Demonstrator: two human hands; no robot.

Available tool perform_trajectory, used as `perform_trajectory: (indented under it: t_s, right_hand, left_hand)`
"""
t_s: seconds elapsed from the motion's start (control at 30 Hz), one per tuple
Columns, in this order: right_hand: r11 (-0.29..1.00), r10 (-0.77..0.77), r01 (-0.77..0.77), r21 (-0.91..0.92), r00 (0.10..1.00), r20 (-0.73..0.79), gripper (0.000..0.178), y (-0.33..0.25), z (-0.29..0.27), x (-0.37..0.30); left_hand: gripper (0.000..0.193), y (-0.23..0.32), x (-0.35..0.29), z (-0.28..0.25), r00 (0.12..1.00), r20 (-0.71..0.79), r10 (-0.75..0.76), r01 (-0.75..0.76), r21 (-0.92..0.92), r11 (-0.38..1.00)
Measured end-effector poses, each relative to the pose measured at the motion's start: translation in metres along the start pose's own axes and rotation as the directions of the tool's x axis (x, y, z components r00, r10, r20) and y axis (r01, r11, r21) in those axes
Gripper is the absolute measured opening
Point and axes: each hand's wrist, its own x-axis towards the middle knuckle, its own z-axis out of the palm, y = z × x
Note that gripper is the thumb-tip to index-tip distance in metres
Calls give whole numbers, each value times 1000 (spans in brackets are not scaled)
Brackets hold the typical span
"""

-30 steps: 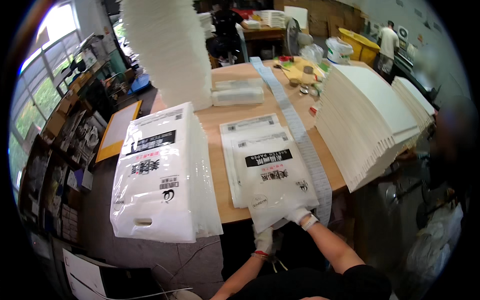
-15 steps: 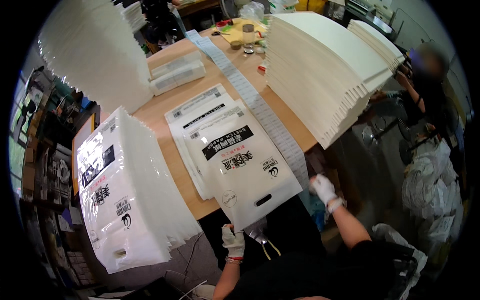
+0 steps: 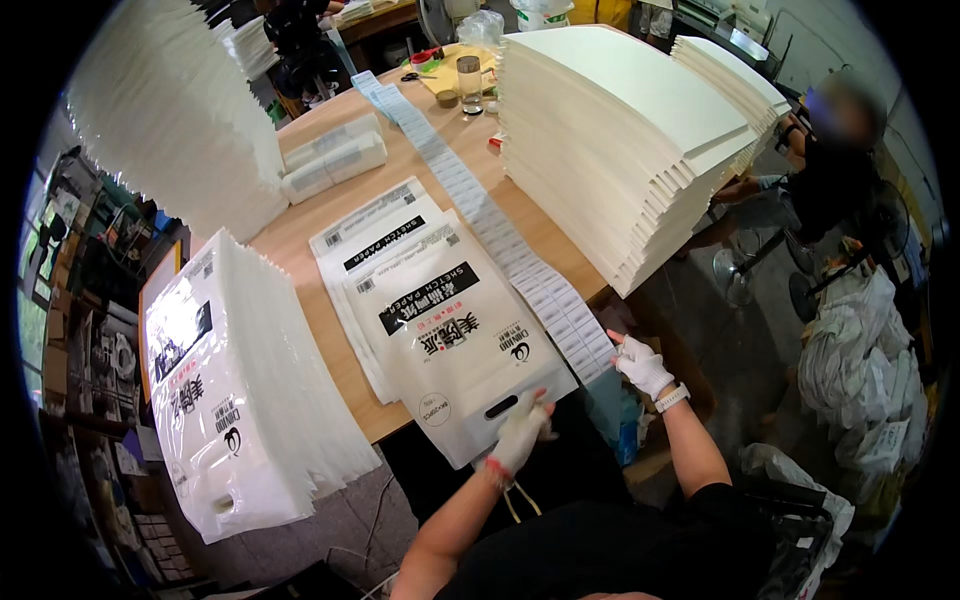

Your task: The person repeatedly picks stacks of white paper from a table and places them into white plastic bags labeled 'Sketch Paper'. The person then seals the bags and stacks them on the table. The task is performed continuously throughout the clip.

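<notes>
A white plastic bag (image 3: pixel 460 370) with black and red print and an oval handle hole lies on top of a small pile of matching bags, its near end over the table's edge. My left hand (image 3: pixel 522 433), in a white glove with bare fingertips, hovers at the bag's handle end, fingers apart, slightly blurred and holding nothing I can see. A long strip of pale blue labels (image 3: pixel 535 285) runs along the bag's right side. At the strip's near end my gloved right hand (image 3: pixel 642 367) has thumb and forefinger on its edge.
On the left stands a tall stack of filled clear-wrapped bags (image 3: pixel 215 390), with a taller white stack (image 3: pixel 180 120) behind it. A big stack of white paper (image 3: pixel 610 150) fills the right side. Rolled bags (image 3: pixel 335 165), a glass (image 3: pixel 469 85) and scissors (image 3: pixel 417 77) lie further back. Another person (image 3: pixel 840 170) sits at right.
My left hand has risen from below the bag's near corner to its handle end, rightward. My right hand has shifted slightly up to the label strip's edge. The whole view has shifted a little.
</notes>
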Motion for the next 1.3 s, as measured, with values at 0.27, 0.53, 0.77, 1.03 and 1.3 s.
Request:
perform_trajectory:
  t_s: [0.27, 0.53, 0.77, 1.03, 1.3]
  right_hand:
    - [836, -359, 330, -438, 933, 17, 36, -66, -13, -3]
    - [707, -656, 537, -461, 740, -144, 14, -78, 7, -6]
    - [826, -540, 505, -250, 836, -95, 9, -149, 79, 56]
    - [931, -266, 308, -195, 940, 213, 22, -168, 282, 250]
    - [846, -296, 362, -392, 929, 221, 19, -188, 344, 270]
  left_hand:
    - [27, 29, 90, 41, 989, 69, -134, 149, -303, 941]
    - [28, 41, 85, 40, 981, -171, -93, 91, -21, 996]
    - [33, 12, 63, 5, 983, 54, 174, -182, 257, 949]
    - [24, -28, -61, -116, 742, -377, 554, -295, 558, 776]
    - [17, -86, -109, -169, 635, -734, 241, -42, 279, 959]
